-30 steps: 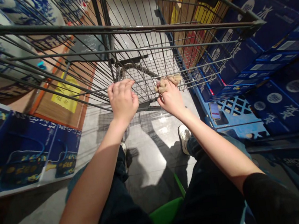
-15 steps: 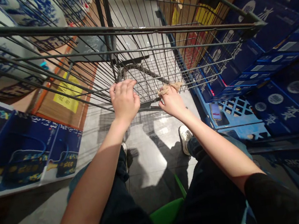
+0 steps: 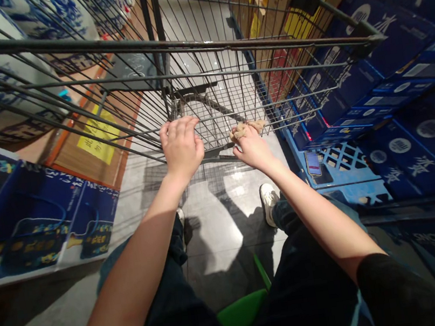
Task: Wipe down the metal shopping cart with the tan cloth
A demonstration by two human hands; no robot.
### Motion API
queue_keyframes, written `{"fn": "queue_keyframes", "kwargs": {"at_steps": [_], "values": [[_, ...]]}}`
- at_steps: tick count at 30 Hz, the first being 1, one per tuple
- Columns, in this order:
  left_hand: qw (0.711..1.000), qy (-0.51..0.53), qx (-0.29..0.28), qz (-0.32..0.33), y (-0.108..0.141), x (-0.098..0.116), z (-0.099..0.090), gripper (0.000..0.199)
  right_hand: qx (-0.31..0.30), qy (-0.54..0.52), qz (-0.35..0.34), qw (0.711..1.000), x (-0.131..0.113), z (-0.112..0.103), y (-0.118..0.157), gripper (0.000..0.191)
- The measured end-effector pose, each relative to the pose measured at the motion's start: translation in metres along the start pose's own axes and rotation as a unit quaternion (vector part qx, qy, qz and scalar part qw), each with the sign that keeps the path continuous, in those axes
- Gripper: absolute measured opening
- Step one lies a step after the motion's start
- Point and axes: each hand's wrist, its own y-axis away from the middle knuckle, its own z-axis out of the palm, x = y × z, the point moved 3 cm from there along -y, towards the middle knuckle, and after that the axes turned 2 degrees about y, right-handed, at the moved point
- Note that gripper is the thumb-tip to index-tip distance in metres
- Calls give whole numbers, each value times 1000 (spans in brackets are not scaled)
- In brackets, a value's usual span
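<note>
A dark wire shopping cart point(image 3: 191, 40) stands in front of me. My left hand point(image 3: 183, 145) is closed over the cart's low wires near the middle, its fingertips partly hidden. To its right, my right hand point(image 3: 253, 148) is closed on a crumpled beige cloth point(image 3: 251, 127) and presses it against the cart's lower wires. Part of the cloth sticks out past the fingers. The grip under the right palm is hidden.
Blue-and-white jars point(image 3: 57, 23) stand on a wooden platform point(image 3: 98, 161) at left, with printed boxes point(image 3: 45, 210) below. Dark blue cartons point(image 3: 415, 149) are stacked at right. A phone point(image 3: 313, 163) lies on a blue plastic pallet point(image 3: 349, 187). Something green point(image 3: 243, 311) shows between my legs.
My right hand and the cloth have shifted very slightly to the right. My left hand and the cart look unmoved.
</note>
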Motion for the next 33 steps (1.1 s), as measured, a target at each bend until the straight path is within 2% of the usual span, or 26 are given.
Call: {"fn": "queue_keyframes", "kwargs": {"at_steps": [3, 5, 9, 11, 17, 22, 24, 29, 33], "values": [[1000, -13, 2, 1, 0, 1, 0, 54, 65, -3, -16, 998, -3, -11, 0, 63], [1000, -15, 2, -2, 0, 1, 0, 52, 80, 0, -8, 997, -3, -11, 1, 65], [1000, 2, -2, -2, 0, 1, -1, 55, 2, 3, 1, 1000, 2, 1, 1, 57], [1000, -5, 0, 1, 0, 0, 0, 56, -9, -2, 0, 1000, 4, 3, -1, 55], [999, -31, 6, 14, 0, -1, 1, 56, 100, -13, -22, 995, -2, -12, -1, 61], [1000, -11, -4, 7, 0, -1, -1, 58, 9, -7, 0, 1000, 6, 5, -2, 58], [1000, -15, -5, 6, 0, 0, -1, 56, 11, -20, -3, 1000, 9, 8, -4, 54], [999, -32, -1, 11, 0, 0, -2, 52, 53, -79, -27, 995, 15, -12, -5, 53], [999, -31, 0, 15, 1, -1, -1, 55, 98, -127, -7, 987, 39, -33, 6, 49]]}}
